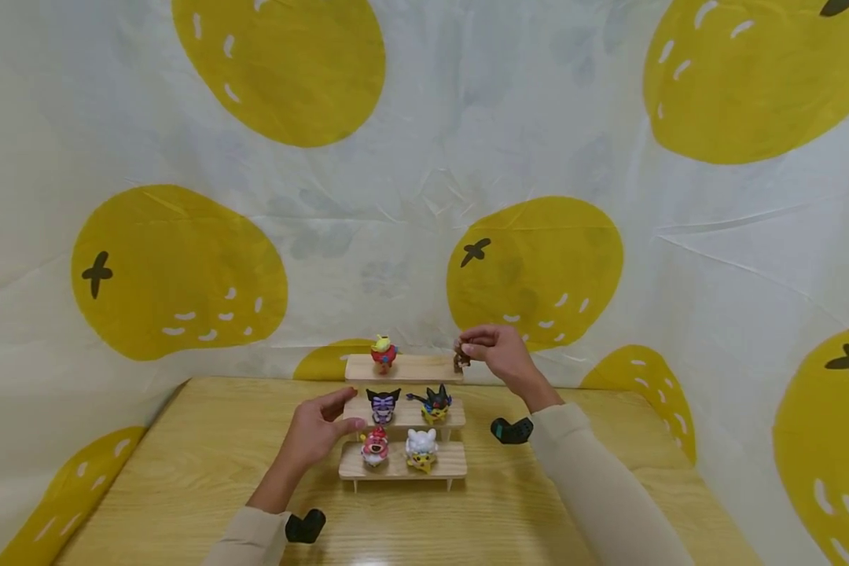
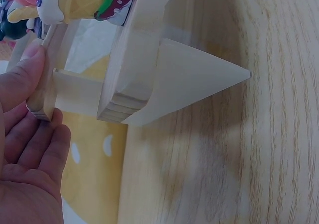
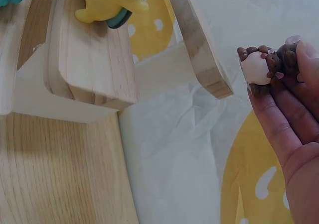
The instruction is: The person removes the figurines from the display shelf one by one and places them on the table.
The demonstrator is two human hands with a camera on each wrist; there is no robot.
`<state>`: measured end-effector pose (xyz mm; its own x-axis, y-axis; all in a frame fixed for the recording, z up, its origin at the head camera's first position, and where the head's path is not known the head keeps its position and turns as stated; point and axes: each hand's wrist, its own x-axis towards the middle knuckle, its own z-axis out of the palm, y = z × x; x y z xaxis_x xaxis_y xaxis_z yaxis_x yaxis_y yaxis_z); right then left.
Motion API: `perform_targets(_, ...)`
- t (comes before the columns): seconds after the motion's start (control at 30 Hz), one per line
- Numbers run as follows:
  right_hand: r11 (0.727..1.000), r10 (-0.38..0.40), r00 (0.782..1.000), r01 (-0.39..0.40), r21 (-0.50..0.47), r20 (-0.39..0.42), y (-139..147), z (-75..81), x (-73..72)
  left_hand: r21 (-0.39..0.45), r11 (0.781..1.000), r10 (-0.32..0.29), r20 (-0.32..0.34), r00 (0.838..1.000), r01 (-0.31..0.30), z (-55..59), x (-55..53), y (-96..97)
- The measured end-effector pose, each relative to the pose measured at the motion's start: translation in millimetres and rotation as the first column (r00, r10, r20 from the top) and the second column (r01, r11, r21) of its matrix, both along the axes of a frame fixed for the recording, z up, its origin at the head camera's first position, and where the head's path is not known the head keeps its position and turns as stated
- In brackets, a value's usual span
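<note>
A three-tier wooden display shelf (image 1: 424, 367) stands on the table. My left hand (image 1: 314, 432) grips the left end of its middle board, thumb on top and fingers beneath in the left wrist view. Up by the top board's right end, my right hand (image 1: 502, 358) pinches a small brown figurine (image 3: 273, 67) with a pale round base; the right wrist view shows it apart from the board. A red figurine with a yellow top (image 1: 384, 356) stands at the top left. The middle board bears a black-and-purple figurine (image 1: 383, 407) and a black-eared yellow one (image 1: 435, 406).
On the lowest board are a red-and-pink figurine (image 1: 375, 448) and a yellow figurine in a white hood (image 1: 421, 451). The wooden table (image 1: 240, 440) extends to both sides. A white cloth with yellow fruit prints (image 1: 410, 259) hangs close behind the shelf.
</note>
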<state>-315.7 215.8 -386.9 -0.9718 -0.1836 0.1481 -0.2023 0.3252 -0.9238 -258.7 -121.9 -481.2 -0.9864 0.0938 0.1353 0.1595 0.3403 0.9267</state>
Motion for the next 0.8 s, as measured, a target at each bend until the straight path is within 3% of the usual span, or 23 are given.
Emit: perform_targets(0.8, 1.000, -0.006, 1.000, 0.006, 0.001, -0.005, 21, -3.9, 2.8, -0.020, 0.999, -0.026, -0.013, 1.000, 0.026, 1.2, -0.1, -2.1)
